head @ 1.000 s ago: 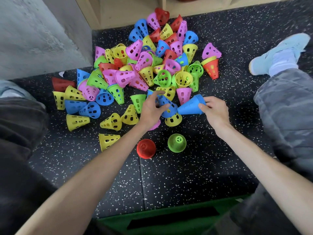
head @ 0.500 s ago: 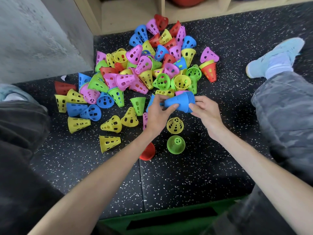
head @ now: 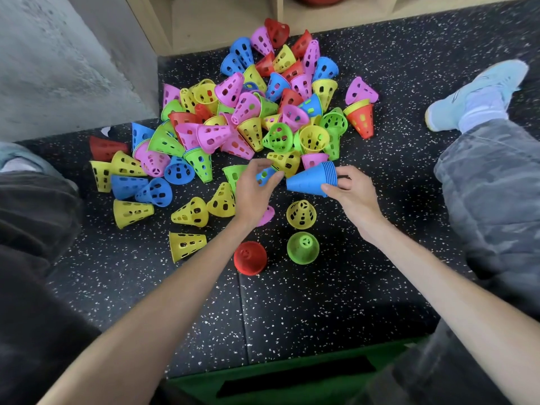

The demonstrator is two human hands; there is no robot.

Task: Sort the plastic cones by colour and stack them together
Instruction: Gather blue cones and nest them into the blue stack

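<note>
On the speckled black floor, the sorting is looking only partly done. The right hand is gripping a nested stack of blue cones, held on its side with the narrow end pointing left. The left hand is pinching a single blue cone just beside that stack, seemingly about to add it. Nearer the person, a red stack and a green stack are standing upright, with a yellow cone just behind them. Most of the work is remaining: a big mixed pile of cones is lying beyond the hands, pink, yellow, green, red and blue tangled together, and loose yellow and blue ones are scattering out to the left. Legs are flanking the pile, a pale blue shoe is resting at the right, and a wooden shelf is backing it.
</note>
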